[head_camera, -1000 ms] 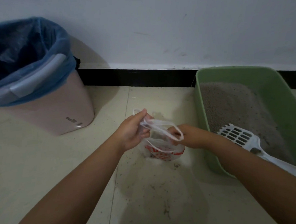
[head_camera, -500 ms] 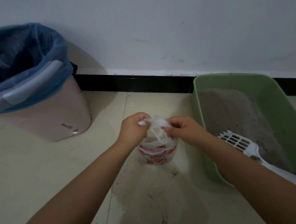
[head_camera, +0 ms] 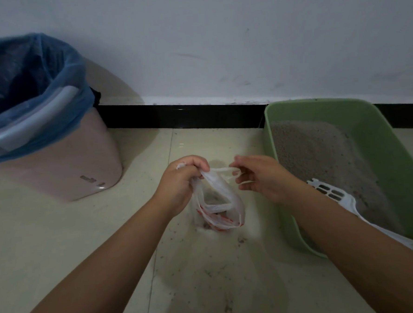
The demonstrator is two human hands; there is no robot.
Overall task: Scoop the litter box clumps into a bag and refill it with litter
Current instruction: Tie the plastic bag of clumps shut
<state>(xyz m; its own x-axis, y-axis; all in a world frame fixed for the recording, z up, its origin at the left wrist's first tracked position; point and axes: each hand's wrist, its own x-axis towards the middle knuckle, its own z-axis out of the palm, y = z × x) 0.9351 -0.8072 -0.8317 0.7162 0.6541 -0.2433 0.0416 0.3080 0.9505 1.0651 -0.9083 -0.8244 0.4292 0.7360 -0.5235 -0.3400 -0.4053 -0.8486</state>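
Bin is standing far left while I'm gripping one bag handle in my left hand; my right hand, pinching the other, is pulling apart from where they met, likely tightening a knot beside the litter box.

The bag I pinch is translucent white with red print near its bottom. My litter box is pale green, its litter grey, the slotted scoop white. The bin is dusty pink under a blue liner. The floor is cream, speckled dark.
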